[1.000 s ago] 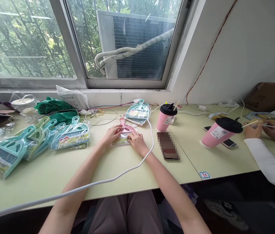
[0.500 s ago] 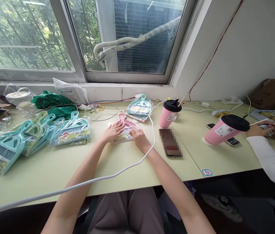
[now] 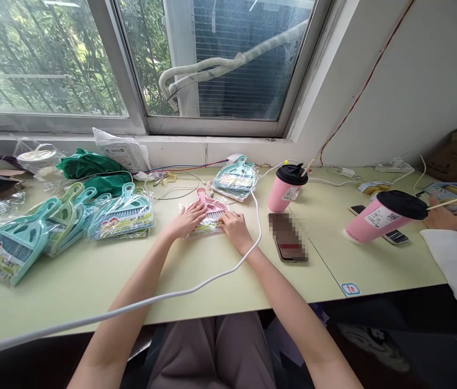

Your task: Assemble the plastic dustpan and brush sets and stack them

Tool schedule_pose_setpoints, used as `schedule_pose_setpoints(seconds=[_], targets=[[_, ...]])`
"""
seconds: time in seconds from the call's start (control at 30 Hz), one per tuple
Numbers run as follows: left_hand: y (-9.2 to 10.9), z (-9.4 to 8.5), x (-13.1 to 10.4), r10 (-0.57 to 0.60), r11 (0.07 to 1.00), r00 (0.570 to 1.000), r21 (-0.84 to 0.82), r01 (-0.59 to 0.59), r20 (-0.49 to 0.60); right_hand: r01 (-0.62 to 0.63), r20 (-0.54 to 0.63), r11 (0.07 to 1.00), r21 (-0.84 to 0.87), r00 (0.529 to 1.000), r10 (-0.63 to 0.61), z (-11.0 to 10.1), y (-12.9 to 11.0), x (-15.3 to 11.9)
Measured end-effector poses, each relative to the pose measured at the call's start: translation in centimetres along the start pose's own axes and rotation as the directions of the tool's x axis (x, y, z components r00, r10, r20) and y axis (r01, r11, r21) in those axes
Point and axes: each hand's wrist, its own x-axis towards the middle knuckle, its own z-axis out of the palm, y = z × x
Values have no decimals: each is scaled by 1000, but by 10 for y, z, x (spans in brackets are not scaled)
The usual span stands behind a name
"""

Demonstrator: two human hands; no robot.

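A pink dustpan-and-brush set (image 3: 211, 208) in clear wrapping lies on the pale green table (image 3: 212, 292) in front of me. My left hand (image 3: 188, 219) rests flat over its left side, fingers stretched out. At the right edge of the pack, my right hand (image 3: 234, 224) has its fingers curled and pressed together on the wrapping. Behind it lie wrapped blue-green sets (image 3: 234, 178). More wrapped sets, blue-green (image 3: 121, 216) and light green (image 3: 64, 216), lie to the left.
A pink cup (image 3: 282, 194), a phone (image 3: 287, 237) and another pink cup (image 3: 382, 217) stand or lie to the right. A white cable (image 3: 196, 288) crosses above my forearms. At far right, another person's hands and white sleeve (image 3: 451, 259) show. Green plastic (image 3: 91, 167) lies behind.
The view has shifted slightly, so the table items appear a little further right. My hands stay on the pink pack. The other person's hands have moved at the far right.
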Motion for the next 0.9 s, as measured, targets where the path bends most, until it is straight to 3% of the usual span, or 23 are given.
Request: schedule_pose_setpoints(seconds=[0.23, 0.37, 0.57, 0.7, 0.9], targets=[[3, -1, -2, 4, 1000, 1000, 7, -4, -1, -15, -55, 997, -72, 998, 11, -5, -6, 0], [5, -5, 0, -3, 999, 999, 52, 1, 35, 114, -75, 987, -117, 990, -124, -3, -3, 0], [9, -15, 1, -1, 995, 987, 96, -14, 158, 325, -69, 912, -249, 934, -351, -4, -1, 1], [3, -20, 1, -31, 991, 989, 133, 11, 144, 388, -66, 886, -255, 907, -416, -10, -7, -8], [-6, -25, -7, -155, 982, 983, 121, 143, 96, 466, 83, 869, -166, 885, -459, -20, -20, -19]])
